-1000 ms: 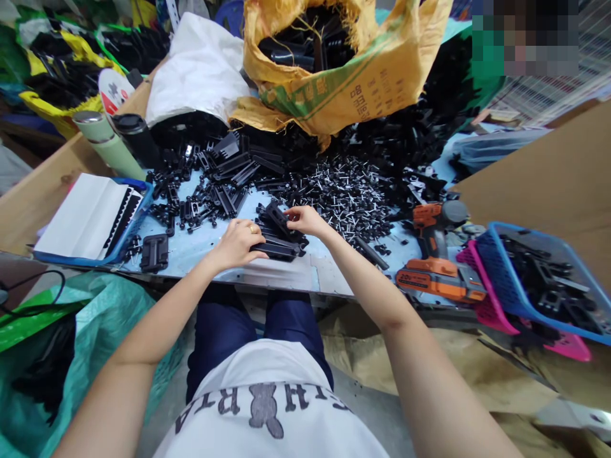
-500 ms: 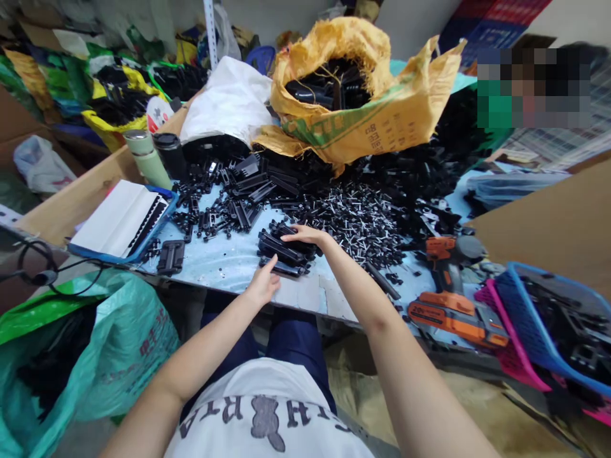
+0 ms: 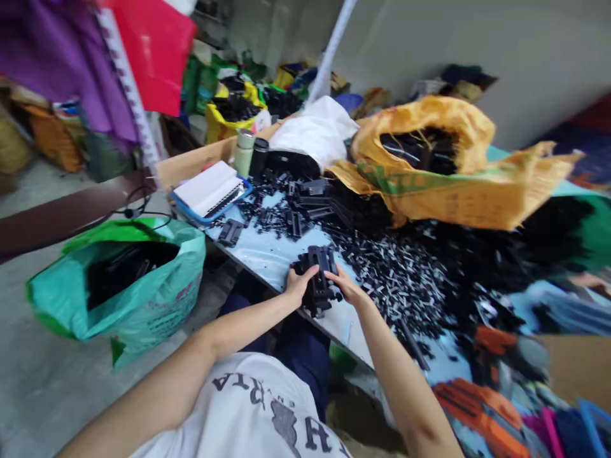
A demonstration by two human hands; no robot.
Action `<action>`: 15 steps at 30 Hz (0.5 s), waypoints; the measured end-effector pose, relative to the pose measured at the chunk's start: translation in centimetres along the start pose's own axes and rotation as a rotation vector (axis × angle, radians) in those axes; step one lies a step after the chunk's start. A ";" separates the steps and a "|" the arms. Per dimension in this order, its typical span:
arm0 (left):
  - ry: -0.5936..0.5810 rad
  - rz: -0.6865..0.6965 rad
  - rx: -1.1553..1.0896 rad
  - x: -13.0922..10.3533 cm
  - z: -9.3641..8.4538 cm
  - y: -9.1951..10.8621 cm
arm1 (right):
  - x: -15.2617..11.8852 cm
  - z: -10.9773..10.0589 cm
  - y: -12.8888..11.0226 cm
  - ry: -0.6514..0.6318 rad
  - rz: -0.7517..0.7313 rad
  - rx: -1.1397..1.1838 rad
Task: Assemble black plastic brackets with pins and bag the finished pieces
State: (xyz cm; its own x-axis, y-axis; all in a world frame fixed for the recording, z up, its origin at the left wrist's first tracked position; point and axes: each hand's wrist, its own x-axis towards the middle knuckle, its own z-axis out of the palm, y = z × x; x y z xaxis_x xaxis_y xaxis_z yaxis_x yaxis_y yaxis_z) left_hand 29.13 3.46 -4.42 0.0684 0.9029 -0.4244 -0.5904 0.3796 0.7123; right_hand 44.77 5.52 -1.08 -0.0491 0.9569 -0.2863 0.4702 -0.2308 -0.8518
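A stack of black plastic parts [image 3: 316, 273] is gripped between both hands at the near edge of the blue-covered table [image 3: 255, 251]. My left hand [image 3: 300, 287] wraps its left side, thumb on top. My right hand [image 3: 344, 284] closes on the right side. To the right of the stack spreads a heap of small black parts and metal screws [image 3: 405, 280]. Behind it lie more black plastic parts [image 3: 315, 203]. A single flat black part [image 3: 231, 233] rests on the table to the left.
A blue tray [image 3: 210, 219] with white paper stands left, near a green bottle [image 3: 244, 152]. An open teal bag [image 3: 162, 318] sits on the floor. The yellow sack [image 3: 458, 203] stands behind the heap; an orange power tool [image 3: 482, 407] lies right.
The camera view has swung left. Both hands have closed on the stack, which has turned and now looks lifted or tilted; before, the fingers lay looser around it.
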 end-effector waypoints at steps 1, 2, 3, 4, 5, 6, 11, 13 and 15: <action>-0.021 0.041 0.001 -0.2 -0.6 1.1 | -0.2 1.0 -0.6 0.036 -0.040 -0.003; -0.049 0.088 -0.001 -0.4 -1.4 2.6 | -0.4 2.1 -1.5 0.080 -0.089 -0.005; -0.074 0.139 -0.004 -0.6 -2.4 4.4 | -0.5 3.5 -2.8 0.117 -0.139 -0.004; -0.095 0.192 -0.008 -0.9 -3.5 6.5 | -0.5 5.2 -4.3 0.145 -0.190 0.007; -0.114 0.242 -0.009 -1.2 -4.8 8.9 | -0.4 7.2 -6.2 0.162 -0.239 0.023; -0.116 0.283 -0.007 -1.5 -6.4 11.5 | -0.2 9.5 -8.2 0.166 -0.283 0.042; -0.056 0.237 0.099 -3.0 -16.5 25.1 | 1.8 23.4 -18.5 -0.020 -0.362 0.225; 0.006 0.123 0.146 -3.9 -21.1 28.8 | 2.5 28.7 -21.3 -0.170 -0.315 0.339; 0.102 0.006 0.176 -4.8 -25.5 30.9 | 3.0 33.3 -22.8 -0.348 -0.180 0.382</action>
State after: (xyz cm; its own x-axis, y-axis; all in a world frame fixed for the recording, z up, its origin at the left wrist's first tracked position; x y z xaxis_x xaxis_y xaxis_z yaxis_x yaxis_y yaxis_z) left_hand -9.97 5.70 5.38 -0.0221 0.8834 -0.4680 -0.4403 0.4117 0.7979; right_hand 4.59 7.75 2.90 -0.4186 0.8871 -0.1944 0.0768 -0.1787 -0.9809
